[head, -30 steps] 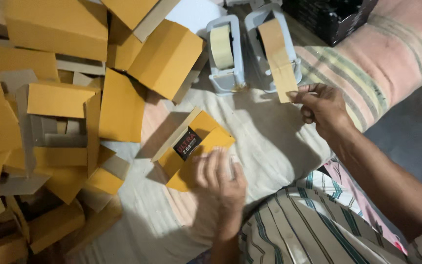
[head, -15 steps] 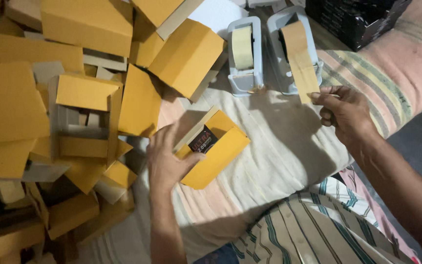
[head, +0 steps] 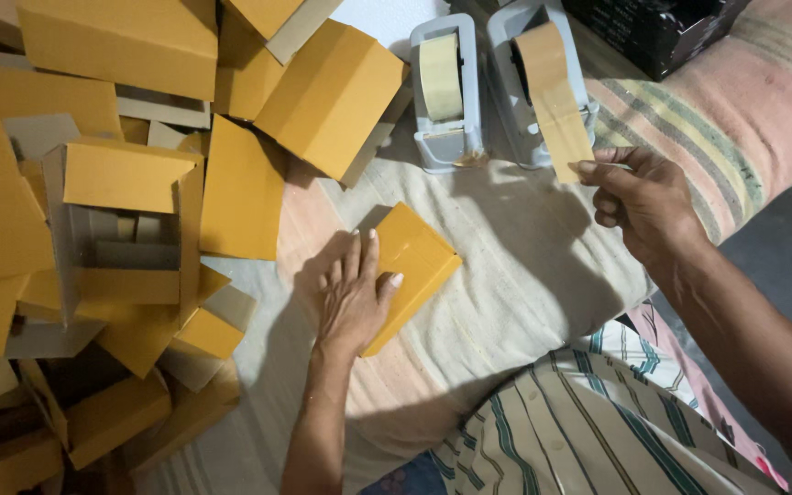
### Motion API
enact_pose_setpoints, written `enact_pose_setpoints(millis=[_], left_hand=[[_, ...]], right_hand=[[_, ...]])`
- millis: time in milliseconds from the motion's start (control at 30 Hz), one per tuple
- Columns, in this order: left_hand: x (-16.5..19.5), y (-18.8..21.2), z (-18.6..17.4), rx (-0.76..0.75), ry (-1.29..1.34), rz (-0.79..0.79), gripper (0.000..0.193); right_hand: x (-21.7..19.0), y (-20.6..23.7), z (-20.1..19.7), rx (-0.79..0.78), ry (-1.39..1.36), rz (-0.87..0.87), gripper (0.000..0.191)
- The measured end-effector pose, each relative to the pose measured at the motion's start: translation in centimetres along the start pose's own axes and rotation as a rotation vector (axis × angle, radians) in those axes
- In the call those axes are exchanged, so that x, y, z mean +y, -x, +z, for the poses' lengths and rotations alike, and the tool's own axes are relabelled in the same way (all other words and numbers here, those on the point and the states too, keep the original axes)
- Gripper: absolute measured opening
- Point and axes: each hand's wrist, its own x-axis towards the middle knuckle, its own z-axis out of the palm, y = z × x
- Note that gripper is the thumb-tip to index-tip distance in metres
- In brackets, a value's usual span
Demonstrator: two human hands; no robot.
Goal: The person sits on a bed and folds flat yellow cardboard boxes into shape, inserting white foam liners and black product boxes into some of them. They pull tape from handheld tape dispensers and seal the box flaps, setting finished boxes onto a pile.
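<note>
Your left hand [head: 352, 298] lies flat, palm down and fingers spread, on a small closed yellow cardboard box [head: 412, 268], pressing it onto the pale cloth [head: 524, 275] that covers the surface in front of you; the hand does not wrap around the box, it only rests on its top face, with the thumb lying over the box's near side. The box sits tilted at an angle, about in the middle of the cloth, just in front of the two tape dispensers. Your right hand [head: 639, 202] is raised to the right of the box and pinches the free end of a strip of brown packing tape [head: 556, 101] between thumb and fingertips; the strip runs from the hand up to the right grey tape dispenser [head: 529, 87]. Just beside it stands the left grey tape dispenser [head: 446, 92], loaded with a paler roll. To your left a heap of yellow cardboard boxes [head: 121, 211] covers the surface, some closed, some open and showing grey insides, some lying flat. A striped pink blanket [head: 744, 119] lies at the right, and your striped shirt [head: 579, 431] shows at the bottom edge.
</note>
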Motion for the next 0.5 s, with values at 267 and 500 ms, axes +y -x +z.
enact_pose_setpoints(millis=[267, 500], left_hand=[[-5.2, -3.3, 0.6, -0.091, 0.516, 0.011, 0.109], [-4.9, -6.0, 0.2, -0.516, 0.608, -0.229, 0.111]], right_hand=[[-1.1, 0.1, 0.0, 0.001, -0.053, 0.082, 0.017], [-1.5, 0.2, 0.1, -0.003, -0.069, 0.113, 0.016]])
